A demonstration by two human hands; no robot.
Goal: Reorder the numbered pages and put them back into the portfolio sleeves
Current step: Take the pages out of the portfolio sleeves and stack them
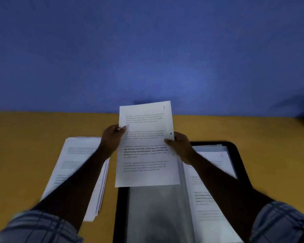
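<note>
Nearest to us, two plaid short sleeves (37, 228) are cut off by the bottom edge. Both forearms reach forward over the work and cover part of it. Between them lies one open black-edged portfolio (120, 207). Its near end runs out of frame. Its left clear plastic sleeve (153, 207) looks cloudy, and we cannot tell whether it holds anything. On its right side a printed white page (214, 172) lies half hidden under the right forearm.

To the left, beside the portfolio, sits one stack of loose white printed pages (77, 155). We cannot count the sheets.

Farther out, two hands hold one white printed sheet (146, 155) above the portfolio's far end. The left hand (112, 139) pinches its left edge and the right hand (181, 146) pinches its right edge, so they are set apart by the sheet's width. We can read a "1" in its top right corner, but the body text is blurred.

Everything rests on a mustard-yellow tabletop (25, 155), and a plain blue wall (147, 50) rises behind it.
</note>
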